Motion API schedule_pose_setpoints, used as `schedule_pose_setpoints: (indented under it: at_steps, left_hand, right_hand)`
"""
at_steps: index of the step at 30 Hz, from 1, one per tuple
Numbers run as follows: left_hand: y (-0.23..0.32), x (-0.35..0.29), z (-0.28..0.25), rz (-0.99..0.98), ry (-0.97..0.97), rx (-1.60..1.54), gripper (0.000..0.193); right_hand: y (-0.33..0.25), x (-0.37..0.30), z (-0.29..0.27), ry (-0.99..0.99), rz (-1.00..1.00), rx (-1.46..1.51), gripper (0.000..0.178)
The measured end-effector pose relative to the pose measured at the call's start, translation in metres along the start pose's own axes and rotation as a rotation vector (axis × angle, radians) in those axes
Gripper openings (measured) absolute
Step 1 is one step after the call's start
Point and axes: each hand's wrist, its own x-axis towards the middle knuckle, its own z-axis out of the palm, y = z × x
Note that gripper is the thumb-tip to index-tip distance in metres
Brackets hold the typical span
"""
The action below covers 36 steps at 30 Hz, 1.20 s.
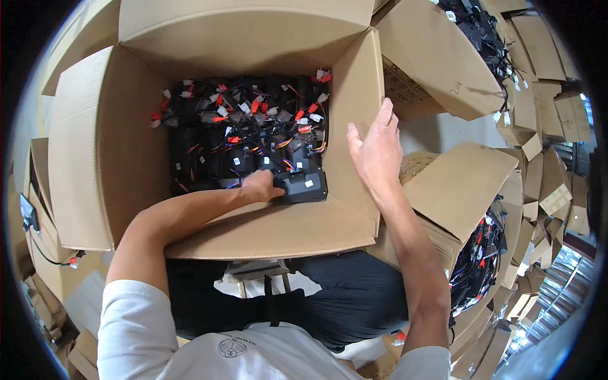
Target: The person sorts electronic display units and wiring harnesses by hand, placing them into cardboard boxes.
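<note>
A large open cardboard box (266,231) stands in front of me, its flaps spread outward. Packed inside lie black electronic units (244,161) with coloured wires and red and white plugs (256,106). My left hand (258,185) reaches over the near wall, its fingers closed at the left end of a flat black rectangular unit (308,185) in the near right corner; some fingertips are hidden. Against the right side flap rests my right hand (379,149), fingers stretched out and thumb apart, holding nothing.
At right, another open box (462,183) holds more wired black units (481,253); a further pile of units (472,25) shows at upper right. Folded cardboard (541,50) is heaped beyond. A small black device with a cable (28,213) lies at far left.
</note>
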Motion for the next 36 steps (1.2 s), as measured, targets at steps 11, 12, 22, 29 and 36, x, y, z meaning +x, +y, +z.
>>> schedule_pose_setpoints:
  at_steps: [11,12,22,29,36]
  left_hand:
    - [0.048,0.009,0.032,0.646,0.186,0.685,0.079]
    - [0.047,0.006,0.043,0.654,0.172,0.683,0.079]
    - [0.044,0.019,0.062,0.691,0.531,0.762,0.050]
    - [0.019,0.025,0.068,0.764,0.660,0.824,0.046]
    - [0.086,0.063,-0.057,0.874,0.774,0.346,0.053]
  right_hand:
    - [-0.008,-0.006,0.005,0.003,0.007,0.011,0.083]
    - [-0.010,-0.004,0.003,0.013,-0.013,0.019,0.082]
    - [-0.010,-0.001,0.000,-0.001,0.003,-0.009,0.082]
    - [-0.025,-0.003,0.002,0.008,-0.017,0.004,0.083]
    - [-0.010,-0.005,-0.003,0.036,-0.016,-0.003,0.084]
